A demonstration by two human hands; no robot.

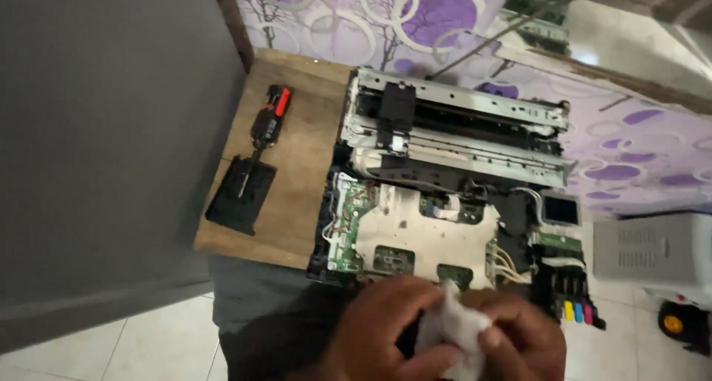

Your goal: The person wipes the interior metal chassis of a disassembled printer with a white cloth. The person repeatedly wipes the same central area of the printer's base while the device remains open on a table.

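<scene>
Both my hands meet at the bottom of the view around a crumpled white tissue [454, 327]. My left hand [386, 329] grips it from the left and my right hand [519, 336] pinches it from the right. Just beyond them lies an opened printer [445, 173] with its cover off. Its metal carriage rails, a black print carriage [395, 108], a white metal shield plate [423, 229] and green circuit boards are exposed. Coloured ink tanks [577, 310] sit at the printer's right front corner, next to my right hand.
The printer rests on a small wooden table [289, 173]. A red and black screwdriver [268, 117] and a black flat part [241, 192] lie on its left side. A grey wall is at left, patterned purple cloth behind, a light grey printer cover [653, 251] at right, pale floor tiles below.
</scene>
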